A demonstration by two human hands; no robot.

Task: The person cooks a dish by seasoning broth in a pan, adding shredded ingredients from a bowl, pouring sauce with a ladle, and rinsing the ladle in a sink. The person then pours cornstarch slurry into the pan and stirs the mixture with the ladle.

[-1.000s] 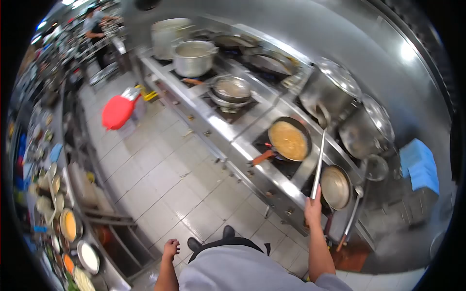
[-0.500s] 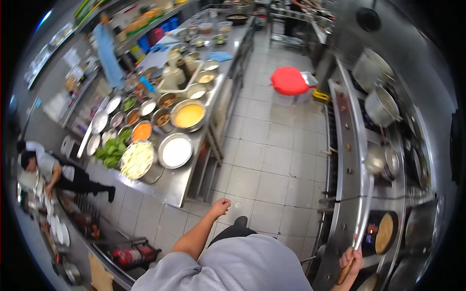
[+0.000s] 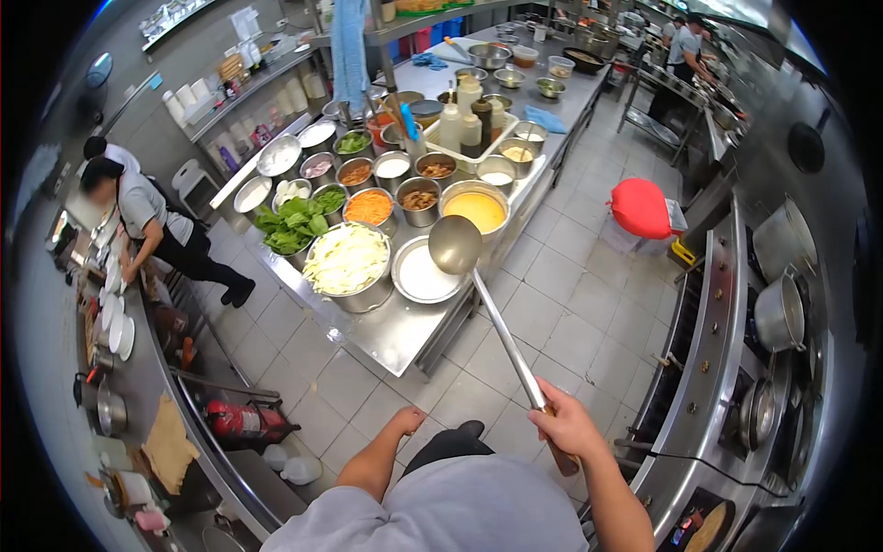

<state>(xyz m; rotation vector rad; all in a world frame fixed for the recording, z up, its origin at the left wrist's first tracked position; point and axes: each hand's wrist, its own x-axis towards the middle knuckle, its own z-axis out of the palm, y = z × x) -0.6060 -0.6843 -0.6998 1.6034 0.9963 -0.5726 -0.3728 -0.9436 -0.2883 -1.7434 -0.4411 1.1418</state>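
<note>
My right hand (image 3: pixel 565 419) is wrapped round the wooden grip of a long steel ladle (image 3: pixel 501 333). The ladle's bowl hangs over the corner of the steel table, in view between a bowl of white contents (image 3: pixel 425 273) and a bowl of yellow liquid (image 3: pixel 478 208); whether it touches either I cannot tell. My left hand (image 3: pixel 407 420) hangs low by my body, fingers curled, with nothing visible in it. Near the ladle sit a bowl of pale chopped vegetable (image 3: pixel 348 260), shredded carrot (image 3: pixel 369 208) and green leaves (image 3: pixel 292 225).
To the right runs a stove with pots (image 3: pixel 779 315) and a pan (image 3: pixel 710 529). A red-covered tub (image 3: pixel 640 209) stands on the aisle floor. Sauce bottles (image 3: pixel 469 124) fill a tray. A co-worker (image 3: pixel 161 225) works at the left counter; a fire extinguisher (image 3: pixel 241 419) is below.
My right hand has carried the ladle from over the stove leftwards to the table of ingredients. The view has turned left. My left hand remains low and curled.
</note>
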